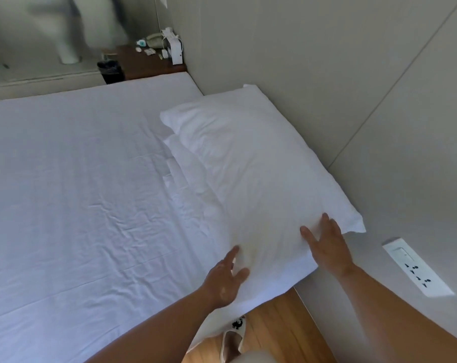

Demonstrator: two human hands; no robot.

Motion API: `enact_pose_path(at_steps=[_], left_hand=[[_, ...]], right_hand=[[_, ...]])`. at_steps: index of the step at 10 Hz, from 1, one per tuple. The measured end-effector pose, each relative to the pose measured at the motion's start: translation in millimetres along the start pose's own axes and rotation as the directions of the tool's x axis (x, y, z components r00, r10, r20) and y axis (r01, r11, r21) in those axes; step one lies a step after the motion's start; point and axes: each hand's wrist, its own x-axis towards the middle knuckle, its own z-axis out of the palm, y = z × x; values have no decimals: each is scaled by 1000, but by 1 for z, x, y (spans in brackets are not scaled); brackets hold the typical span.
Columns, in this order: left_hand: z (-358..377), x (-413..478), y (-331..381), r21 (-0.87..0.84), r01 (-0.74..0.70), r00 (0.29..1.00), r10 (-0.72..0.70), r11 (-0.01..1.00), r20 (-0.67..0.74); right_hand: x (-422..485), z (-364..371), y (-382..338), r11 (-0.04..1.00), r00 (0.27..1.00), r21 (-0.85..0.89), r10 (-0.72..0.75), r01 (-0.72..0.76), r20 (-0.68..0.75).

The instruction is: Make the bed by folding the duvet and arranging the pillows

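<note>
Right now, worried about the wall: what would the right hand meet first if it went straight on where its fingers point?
Only the top pillow: the right hand lies flat on its near corner, fingers pointing along it. The wall looks off that line, though depth is unclear.

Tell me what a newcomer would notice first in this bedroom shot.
The plump white fabric pillow lying along the grey wall on the right stands out first, stacked on a second white pillow. Two bare hands rest with fingers spread on its near end, the left hand on the sheet side and the right hand nearer the wall. The creased white bed sheet fills the left of the view.
</note>
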Motion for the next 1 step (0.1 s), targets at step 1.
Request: enact_pose_path(at_steps=[1], left_hand=[[-11, -46, -64, 34, 70, 997, -70, 997, 15]], right_hand=[[-68, 35, -7, 994, 994, 15, -109, 109, 17]])
